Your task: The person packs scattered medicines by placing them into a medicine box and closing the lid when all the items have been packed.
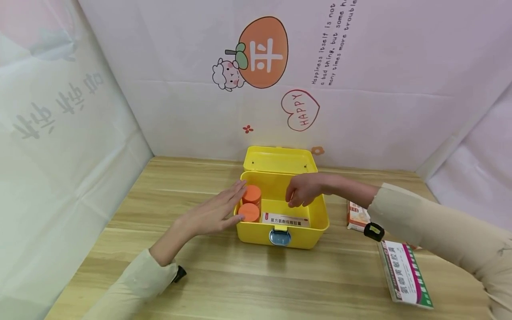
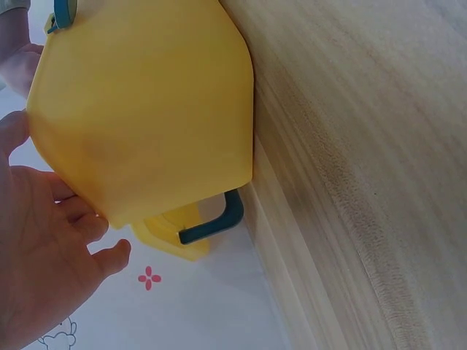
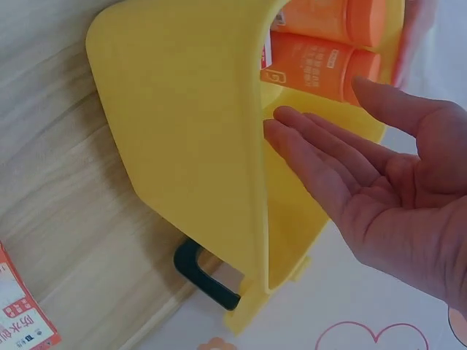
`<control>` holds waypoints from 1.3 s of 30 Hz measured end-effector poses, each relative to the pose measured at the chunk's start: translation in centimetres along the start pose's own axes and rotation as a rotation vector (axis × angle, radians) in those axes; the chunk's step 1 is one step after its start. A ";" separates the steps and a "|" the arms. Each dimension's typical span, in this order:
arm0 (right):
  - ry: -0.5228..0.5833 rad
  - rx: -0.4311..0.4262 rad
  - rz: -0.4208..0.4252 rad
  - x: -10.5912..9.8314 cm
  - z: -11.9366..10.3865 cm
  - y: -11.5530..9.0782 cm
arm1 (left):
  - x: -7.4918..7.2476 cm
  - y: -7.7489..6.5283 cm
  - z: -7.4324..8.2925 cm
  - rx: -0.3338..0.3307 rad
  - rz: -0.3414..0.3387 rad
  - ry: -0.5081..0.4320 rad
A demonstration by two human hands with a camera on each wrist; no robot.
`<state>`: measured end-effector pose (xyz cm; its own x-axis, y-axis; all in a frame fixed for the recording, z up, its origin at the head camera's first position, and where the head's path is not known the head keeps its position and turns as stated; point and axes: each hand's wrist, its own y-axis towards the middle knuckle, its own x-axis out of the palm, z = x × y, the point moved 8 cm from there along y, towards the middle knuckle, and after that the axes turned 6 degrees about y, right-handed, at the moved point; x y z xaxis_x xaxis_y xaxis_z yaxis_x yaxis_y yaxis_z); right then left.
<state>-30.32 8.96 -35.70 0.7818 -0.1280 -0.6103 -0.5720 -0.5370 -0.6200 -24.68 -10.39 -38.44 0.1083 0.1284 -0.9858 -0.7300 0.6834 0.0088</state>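
A yellow lidded box [image 1: 256,235] stands on the wooden table with its lid [image 1: 280,160] tipped back. Inside, two orange-capped bottles [image 1: 249,212] stand at the left, and a white medicine carton [image 1: 285,219] lies along the front wall. My left hand [image 1: 218,213] rests against the box's left rim, fingers extended; the left wrist view shows the same hand [image 2: 55,251] at the rim. Above the box's right half hovers my right hand [image 1: 306,189]. In the right wrist view its fingers [image 3: 321,164] are loosely bent, thumb apart, with nothing between them.
On the right of the table, a white-and-green medicine carton [image 1: 406,273] lies near the right forearm. An orange-and-white carton [image 1: 357,216] is partly hidden by the right sleeve [image 1: 424,222]. Behind the box hangs a printed white cloth [image 1: 192,120]. A dark green handle [image 2: 215,226] sticks out behind the box.
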 end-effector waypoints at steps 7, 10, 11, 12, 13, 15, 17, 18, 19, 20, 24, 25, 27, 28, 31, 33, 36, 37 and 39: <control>0.059 -0.063 0.063 -0.5 0.1 -1.7 | 0.1 0.0 -0.1 -0.014 -0.003 0.003; 0.067 -0.098 0.107 -0.7 0.3 -2.5 | 0.2 0.0 0.0 -0.021 -0.004 0.002; 0.076 -0.108 0.117 -0.7 0.4 -2.8 | 0.3 0.0 0.1 -0.023 -0.006 0.000; 0.083 -0.118 0.127 -0.7 0.5 -3.1 | 0.3 0.0 0.1 -0.021 -0.005 0.000; 0.095 -0.126 0.133 -0.7 0.6 -3.3 | 0.3 0.0 0.1 -0.022 -0.005 0.000; 0.110 -0.138 0.148 -0.7 0.7 -3.8 | 0.4 0.0 0.2 -0.021 0.000 -0.002; 0.112 -0.153 0.162 -0.6 0.8 -4.2 | 0.3 0.0 0.2 -0.022 0.003 -0.004; 0.111 -0.161 0.170 -0.6 0.9 -4.4 | 0.4 0.0 0.2 -0.025 0.001 -0.003; 0.114 -0.167 0.178 -0.6 0.9 -4.7 | 0.3 0.0 0.2 -0.022 0.004 -0.005; 0.115 -0.177 0.187 -0.6 1.0 -4.9 | 0.3 0.0 0.2 -0.023 0.003 -0.005; 0.147 -0.202 0.209 -0.5 1.3 -5.8 | 0.3 0.1 0.2 -0.029 -0.003 -0.001; 0.165 -0.199 0.213 -0.4 1.5 -6.0 | 0.3 0.0 0.2 -0.029 -0.002 -0.001; 0.186 -0.189 0.222 -0.3 1.9 -6.5 | 0.3 0.0 0.3 -0.033 -0.007 0.001; 0.194 -0.187 0.226 -0.2 2.1 -6.8 | 0.3 0.0 0.3 -0.033 -0.008 0.001; 0.208 -0.186 0.245 0.0 2.6 -7.5 | 0.3 0.0 0.3 -0.034 -0.011 0.000; 0.214 -0.199 0.258 0.2 2.9 -8.1 | 0.2 0.0 0.4 -0.032 -0.010 -0.002; 0.239 -0.204 0.271 0.5 3.5 -8.8 | 0.1 0.0 0.5 -0.030 -0.006 -0.002; 0.247 -0.203 0.275 0.6 3.7 -9.1 | 0.1 0.0 0.5 -0.030 -0.004 -0.001; 0.258 -0.200 0.282 0.8 4.2 -9.5 | 0.0 0.0 0.5 -0.028 0.001 0.000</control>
<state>-25.27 17.45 -32.36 0.6528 -0.4832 -0.5834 -0.7325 -0.5989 -0.3236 -24.32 -10.01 -38.35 0.1079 0.1294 -0.9857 -0.7486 0.6630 0.0051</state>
